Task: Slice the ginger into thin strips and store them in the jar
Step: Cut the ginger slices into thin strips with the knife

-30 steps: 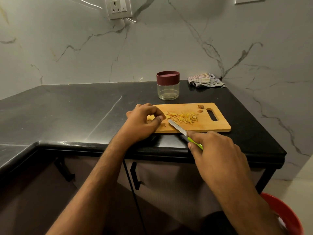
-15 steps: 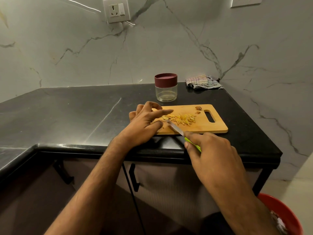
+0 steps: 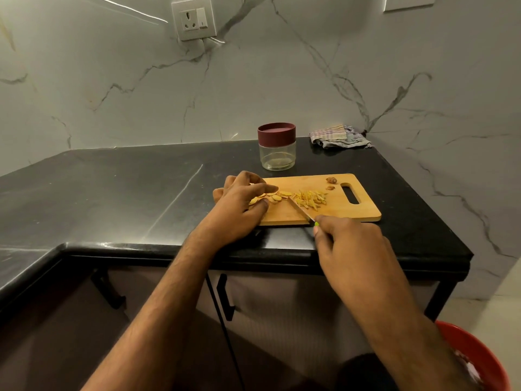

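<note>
A: Where does everything sit around the rectangular wooden cutting board (image 3: 338, 210) on the black stone counter (image 3: 127, 193)?

B: Round pale ginger slices (image 3: 272, 198) lie in a row on the board's left part, and a heap of thin yellow ginger strips (image 3: 311, 199) lies just right of them, near the board's middle. Two small brown ginger scraps (image 3: 331, 184) sit by the board's handle slot.

A: And the hands?

B: The left hand (image 3: 239, 207) rests over the board's left end, fingers curled, with the thumb (image 3: 260, 206) and forefinger bracketing the slices. The right hand (image 3: 352, 246) is just off the board's near edge, closed around the green handle of a small knife (image 3: 301, 208); only a sliver of the handle shows. The blade slants across the board, its tip between the slices and the strips.

A: The jar?

B: The clear glass jar with a maroon lid (image 3: 276, 146) stands behind the board, a little apart from it, lid on. Whether anything is inside, I cannot tell.

A: Anything else?

B: A crumpled striped cloth (image 3: 338, 136) lies behind the board to the right, against the marble wall. A red bucket (image 3: 479, 359) sits on the floor, well below the board.
</note>
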